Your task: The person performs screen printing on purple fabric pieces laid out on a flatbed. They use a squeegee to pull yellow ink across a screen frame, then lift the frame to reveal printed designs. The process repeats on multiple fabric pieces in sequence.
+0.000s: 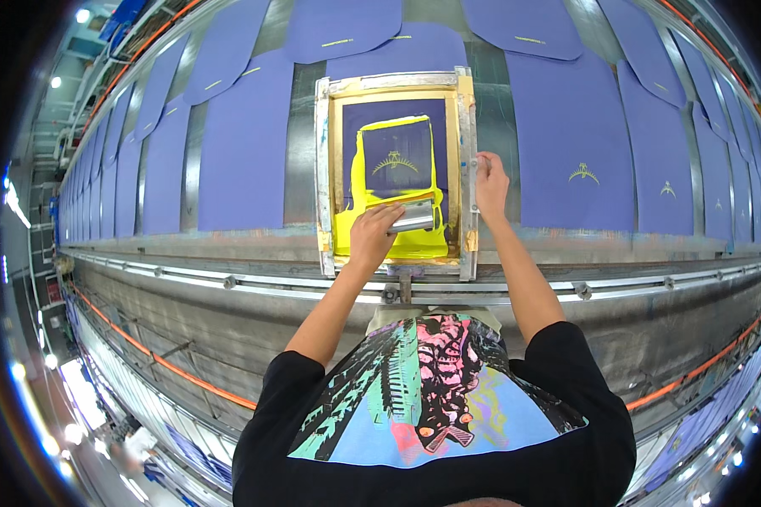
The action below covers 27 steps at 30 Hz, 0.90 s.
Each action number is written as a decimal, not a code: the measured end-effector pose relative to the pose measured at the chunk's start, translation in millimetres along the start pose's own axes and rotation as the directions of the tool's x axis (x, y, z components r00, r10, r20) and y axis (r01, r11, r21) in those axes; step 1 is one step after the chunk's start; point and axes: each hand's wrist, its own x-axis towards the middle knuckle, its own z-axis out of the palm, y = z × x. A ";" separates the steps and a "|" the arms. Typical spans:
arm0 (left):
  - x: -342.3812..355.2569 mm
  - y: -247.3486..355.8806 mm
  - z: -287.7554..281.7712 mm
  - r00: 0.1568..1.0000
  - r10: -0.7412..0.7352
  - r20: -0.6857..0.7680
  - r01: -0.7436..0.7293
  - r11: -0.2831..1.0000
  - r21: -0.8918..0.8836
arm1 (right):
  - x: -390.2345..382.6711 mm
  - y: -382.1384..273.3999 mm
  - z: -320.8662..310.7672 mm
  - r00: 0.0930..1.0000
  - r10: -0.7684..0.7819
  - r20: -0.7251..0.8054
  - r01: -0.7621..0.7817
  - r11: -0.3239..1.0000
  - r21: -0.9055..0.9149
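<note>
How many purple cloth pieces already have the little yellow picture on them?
3 show clearly, all right of the screen frame: one beside it, the next, then a small far one. More along the curved edge may be hidden.

No pkgs, labels, signs or displays.

A squeegee (411, 216) with a wooden handle and a pale metal-grey blade lies across the lower part of a printing screen (395, 173), tilted slightly, gripped from its left end by the left hand (372, 237). The screen sits flat in a worn, pale frame smeared with ink; bright yellow ink pools along its left side and bottom, around a dark purple mesh window showing a small yellow motif. The right hand (490, 179) rests on the frame's right rail.
</note>
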 end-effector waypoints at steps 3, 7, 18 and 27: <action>-9.4 -5.6 -8.3 1.000 0.008 0.025 -0.008 1.000 0.005 | 1.6 3.8 10.0 1.000 0.003 -0.011 -0.003 0.999 -0.045; -36.2 -14.0 -3.3 0.996 0.038 0.075 -0.042 0.998 0.044 | 5.1 9.5 14.0 1.000 0.009 -0.003 -0.009 0.997 -0.077; 157.7 -64.2 -17.4 0.993 -0.112 0.036 0.113 0.993 -0.025 | 8.1 15.9 4.7 0.999 0.032 -0.001 -0.032 0.996 -0.085; 118.3 -49.1 22.9 1.000 -0.018 0.008 0.017 0.994 0.112 | 7.7 13.9 -2.6 0.995 0.099 0.031 -0.097 0.992 -0.079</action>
